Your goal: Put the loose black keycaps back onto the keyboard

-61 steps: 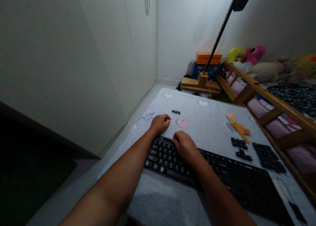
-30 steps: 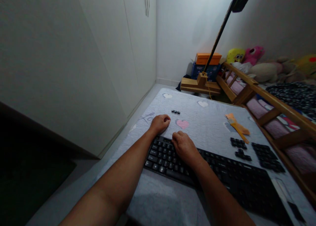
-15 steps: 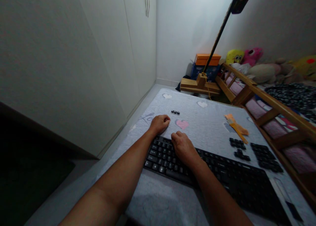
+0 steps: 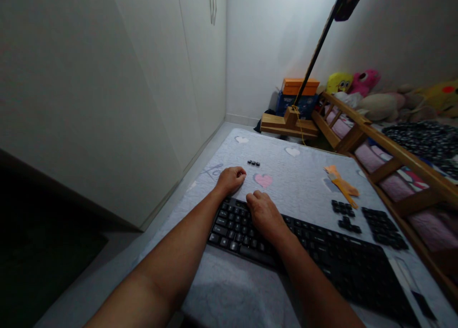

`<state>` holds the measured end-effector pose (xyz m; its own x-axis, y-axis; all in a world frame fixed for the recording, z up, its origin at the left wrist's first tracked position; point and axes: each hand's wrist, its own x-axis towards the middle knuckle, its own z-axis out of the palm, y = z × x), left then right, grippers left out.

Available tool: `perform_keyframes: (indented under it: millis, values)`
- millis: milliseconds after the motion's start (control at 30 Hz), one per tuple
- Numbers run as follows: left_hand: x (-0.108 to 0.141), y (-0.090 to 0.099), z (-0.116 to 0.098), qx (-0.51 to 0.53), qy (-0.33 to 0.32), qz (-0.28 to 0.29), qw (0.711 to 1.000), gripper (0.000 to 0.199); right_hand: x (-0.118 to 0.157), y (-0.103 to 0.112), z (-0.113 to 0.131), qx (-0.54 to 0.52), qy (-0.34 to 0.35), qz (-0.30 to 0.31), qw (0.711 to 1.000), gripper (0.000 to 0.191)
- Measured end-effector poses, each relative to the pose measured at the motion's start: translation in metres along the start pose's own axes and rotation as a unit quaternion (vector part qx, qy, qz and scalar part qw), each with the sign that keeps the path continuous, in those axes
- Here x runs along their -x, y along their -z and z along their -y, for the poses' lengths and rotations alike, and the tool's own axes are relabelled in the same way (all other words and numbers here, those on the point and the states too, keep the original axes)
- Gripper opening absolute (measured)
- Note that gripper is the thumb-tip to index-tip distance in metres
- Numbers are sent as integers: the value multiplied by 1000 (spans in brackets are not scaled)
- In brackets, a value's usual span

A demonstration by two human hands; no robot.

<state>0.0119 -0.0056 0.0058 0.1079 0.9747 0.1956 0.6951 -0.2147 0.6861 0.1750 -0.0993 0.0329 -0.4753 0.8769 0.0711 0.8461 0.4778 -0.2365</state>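
Note:
A black keyboard [image 4: 232,223] lies at a slant on the cloth-covered table. Just past its back left corner, my left hand [image 4: 231,181] rests on the cloth with its fingers curled in; whatever they hold, if anything, is hidden. My right hand [image 4: 265,214] lies across the upper rows of keys. Its fingers are bent together at the keyboard's back edge, and the fingertips are out of sight. Three loose black keycaps [image 4: 254,163] sit in a short row beyond my hands. More keycaps [image 4: 384,227] are grouped behind the keyboard's right part, with a smaller cluster [image 4: 348,223] beside them.
An orange-handled brush [image 4: 343,189] lies on an orange cloth [image 4: 352,188] at the right. Near the keyboard's right end is a flat, dark-tipped object [image 4: 424,305]. A wooden bed rail [image 4: 404,156] borders the right side; a pale cabinet [image 4: 153,89] stands left. A pole on a wooden base [image 4: 275,121] rises behind.
Hardly anything differs. My right hand has shifted very slightly at the keyboard's back edge, and the whole view has drifted a few pixels. My left hand keeps its place.

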Motion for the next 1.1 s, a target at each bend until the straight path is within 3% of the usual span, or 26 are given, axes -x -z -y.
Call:
perform_keyframes:
  millis: [567, 1100]
  values:
    - [0, 1, 1, -5, -4, 3, 1000, 20, -3, 0, -5, -53, -14, 10, 998, 20]
    - [0, 0, 1, -2, -5, 1, 1000, 19, -2, -4, -3, -2, 3, 4, 1000, 20]
